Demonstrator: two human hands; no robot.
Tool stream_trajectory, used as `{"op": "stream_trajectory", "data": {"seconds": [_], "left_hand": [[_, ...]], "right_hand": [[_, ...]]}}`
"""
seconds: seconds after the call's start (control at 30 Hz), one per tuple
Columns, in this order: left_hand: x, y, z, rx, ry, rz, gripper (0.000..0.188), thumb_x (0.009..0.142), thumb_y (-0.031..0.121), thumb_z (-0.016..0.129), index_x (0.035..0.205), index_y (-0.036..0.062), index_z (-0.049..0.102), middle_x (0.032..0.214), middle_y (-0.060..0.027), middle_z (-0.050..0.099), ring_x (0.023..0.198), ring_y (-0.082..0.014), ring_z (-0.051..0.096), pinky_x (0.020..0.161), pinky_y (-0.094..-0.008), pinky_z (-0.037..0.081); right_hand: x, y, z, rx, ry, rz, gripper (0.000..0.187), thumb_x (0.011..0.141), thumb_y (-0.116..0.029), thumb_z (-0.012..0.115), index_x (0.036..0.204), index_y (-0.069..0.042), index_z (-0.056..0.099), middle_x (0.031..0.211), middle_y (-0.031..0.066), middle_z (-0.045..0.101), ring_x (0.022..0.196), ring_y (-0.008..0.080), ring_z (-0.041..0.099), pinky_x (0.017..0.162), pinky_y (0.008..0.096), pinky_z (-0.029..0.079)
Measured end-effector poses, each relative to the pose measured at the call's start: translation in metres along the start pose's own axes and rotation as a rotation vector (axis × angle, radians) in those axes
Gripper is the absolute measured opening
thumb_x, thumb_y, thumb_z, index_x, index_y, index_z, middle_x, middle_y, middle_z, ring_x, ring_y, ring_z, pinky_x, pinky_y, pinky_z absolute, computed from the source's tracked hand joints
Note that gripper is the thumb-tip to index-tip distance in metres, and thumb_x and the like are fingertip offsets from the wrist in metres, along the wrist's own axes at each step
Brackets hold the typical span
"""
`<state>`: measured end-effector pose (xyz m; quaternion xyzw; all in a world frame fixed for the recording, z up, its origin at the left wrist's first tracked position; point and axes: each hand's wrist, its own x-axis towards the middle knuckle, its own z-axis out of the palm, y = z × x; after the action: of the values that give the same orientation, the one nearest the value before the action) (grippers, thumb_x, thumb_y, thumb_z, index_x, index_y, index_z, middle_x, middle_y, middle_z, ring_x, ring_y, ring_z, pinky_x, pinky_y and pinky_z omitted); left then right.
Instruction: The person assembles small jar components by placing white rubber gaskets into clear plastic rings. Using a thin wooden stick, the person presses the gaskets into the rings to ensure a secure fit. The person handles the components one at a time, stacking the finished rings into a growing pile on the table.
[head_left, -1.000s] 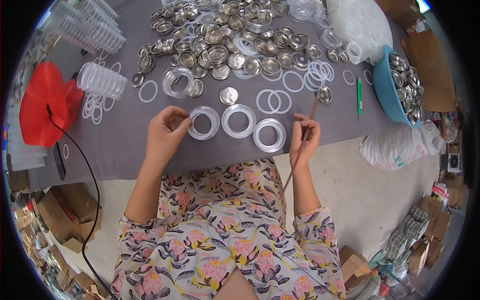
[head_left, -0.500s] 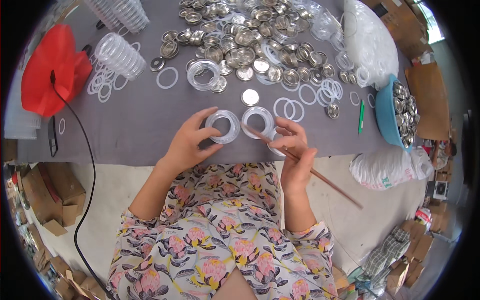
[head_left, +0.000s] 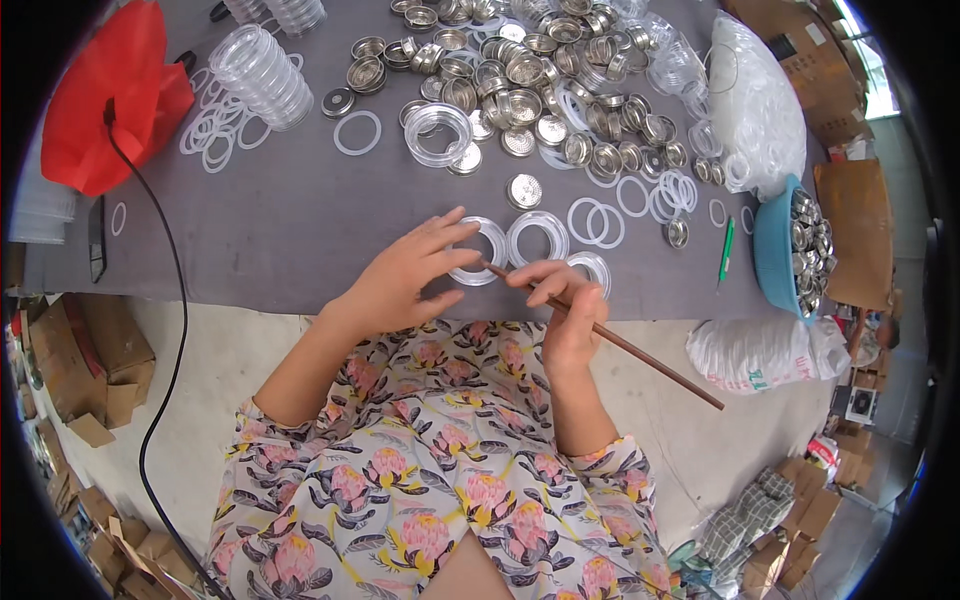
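Three clear plastic rings lie in a row near the table's front edge: a left ring (head_left: 497, 238), a middle ring (head_left: 537, 217) and a right ring (head_left: 603, 268). My left hand (head_left: 400, 272) is open, its fingers spread over the left edge of the left ring. In my right hand (head_left: 570, 310) is a thin brown stick (head_left: 655, 362), held slantwise between thumb and fingers. The stick's tip is at the inner lower edge of the left ring, and its other end extends past the table edge. My right fingers partly cover the space between the middle and right rings.
Silvery metal caps (head_left: 520, 105) are heaped at the back. Thin white gaskets (head_left: 595, 222) lie scattered around. Stacked clear rings (head_left: 262, 78) and a red cloth (head_left: 115, 100) with a black cable are at left. A blue basin (head_left: 775, 240) of caps and a green pen (head_left: 726, 248) are at right.
My left fingers have loosened and spread from around the left ring. The stick's tip has gone from the middle ring to the left ring. The whole view has shifted slightly.
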<state>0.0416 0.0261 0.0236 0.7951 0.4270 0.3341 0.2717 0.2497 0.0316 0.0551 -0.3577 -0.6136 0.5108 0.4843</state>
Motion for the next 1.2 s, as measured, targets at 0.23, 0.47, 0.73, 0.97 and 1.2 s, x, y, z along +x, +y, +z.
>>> {"op": "stream_trajectory", "data": {"seconds": [0.23,0.47,0.73,0.97,1.2], "left_hand": [[0.018,-0.013,0.001,-0.048,0.257,-0.031,0.045,0.07,0.014,0.07,0.112,0.0112,0.055,0.126,-0.012,0.048,0.122,-0.0315,0.04,0.099,-0.044,0.034],[0.047,-0.049,-0.017,0.489,0.383,-0.14,0.031,0.074,0.008,0.064,0.105,0.0129,0.059,0.108,-0.0052,0.058,0.117,-0.0254,0.045,0.102,-0.051,0.027],[0.01,0.0,-0.044,0.376,0.011,-0.087,0.03,0.07,0.006,0.068,0.099,0.0098,0.061,0.105,-0.0045,0.06,0.108,-0.0254,0.052,0.103,-0.0467,0.028],[0.015,-0.071,-0.066,0.509,0.435,-0.447,0.017,0.073,0.011,0.068,0.089,0.0051,0.062,0.093,-0.0051,0.059,0.092,-0.0242,0.055,0.078,-0.0311,0.044],[0.009,-0.065,-0.063,0.373,0.58,-0.341,0.011,0.076,0.01,0.068,0.083,0.004,0.064,0.074,-0.0025,0.058,0.058,-0.0123,0.055,0.05,-0.0258,0.041]], "right_hand": [[0.003,0.002,0.003,0.006,0.019,0.101,0.061,0.097,-0.045,0.018,0.071,0.001,0.049,0.081,0.0159,0.06,0.077,0.0218,0.056,0.075,0.0328,0.043],[0.003,-0.001,-0.008,0.066,0.146,-0.068,0.063,0.096,-0.047,0.019,0.067,-0.001,0.05,0.077,0.0179,0.061,0.072,0.0232,0.057,0.072,0.034,0.045],[0.015,-0.005,-0.066,-0.152,0.551,-0.263,0.056,0.097,-0.045,0.022,0.072,-0.002,0.047,0.066,0.0139,0.055,0.064,0.0234,0.055,0.069,0.0388,0.047],[0.013,-0.008,-0.053,-0.119,0.501,-0.281,0.057,0.097,-0.045,0.023,0.07,-0.002,0.048,0.062,0.0114,0.053,0.061,0.0215,0.052,0.066,0.0375,0.047],[0.009,-0.013,-0.047,-0.079,0.439,-0.314,0.061,0.095,-0.049,0.026,0.067,-0.002,0.05,0.061,0.0113,0.053,0.061,0.0217,0.053,0.065,0.0356,0.047]]}}
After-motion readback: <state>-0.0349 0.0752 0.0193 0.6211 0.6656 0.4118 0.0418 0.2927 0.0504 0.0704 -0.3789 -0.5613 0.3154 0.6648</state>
